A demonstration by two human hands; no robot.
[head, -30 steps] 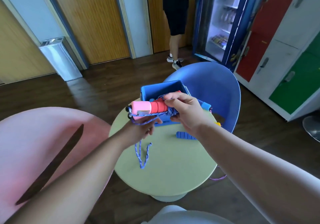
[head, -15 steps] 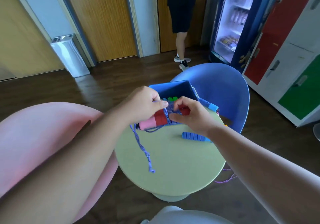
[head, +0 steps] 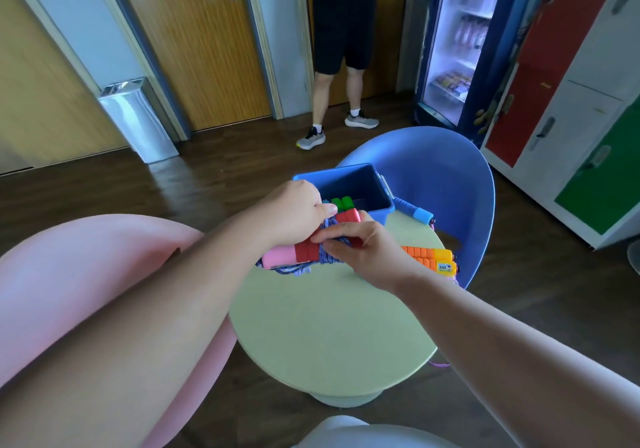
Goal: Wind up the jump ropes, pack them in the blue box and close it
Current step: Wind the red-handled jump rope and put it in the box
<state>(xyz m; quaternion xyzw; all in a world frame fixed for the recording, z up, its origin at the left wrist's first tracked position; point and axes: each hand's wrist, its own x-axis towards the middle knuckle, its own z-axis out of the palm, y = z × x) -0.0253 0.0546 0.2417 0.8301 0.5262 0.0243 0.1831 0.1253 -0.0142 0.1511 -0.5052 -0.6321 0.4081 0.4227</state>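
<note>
**Winding a rope before packing.** The rope (head: 298,254) (pink-and-red handles, purple cord) is held just in front of the box (head: 348,178), above the bench (head: 329,326), and is not yet packed. Its cord is bunched round the middle of the paired handles, and a few slack loops hang under the pink end.

**Risk.** The winding looks unsecured. If either hand eases off early, or the bundle tips while crossing the box's near wall, the coils will probably slide off the handles and spill. The slack loops could also catch on that rim.

**Grasp.** On the left hand (head: 294,212), the fingers are curled down over the red part of the handles, gripping from above, with the thumb pointing toward the box. On the right hand (head: 367,252), the fingers pinch the cord at the bundle's middle. The rope therefore lies beneath the left fingers and between the right thumb and fingertips.

**Surroundings.** Green handles (head: 341,202) show inside the box at its near wall. A blue-handled rope (head: 412,209) lies right of the box. An orange rope (head: 426,257) lies right of the box and nearer the viewer. A blue chair (head: 446,177) stands behind the box.
</note>
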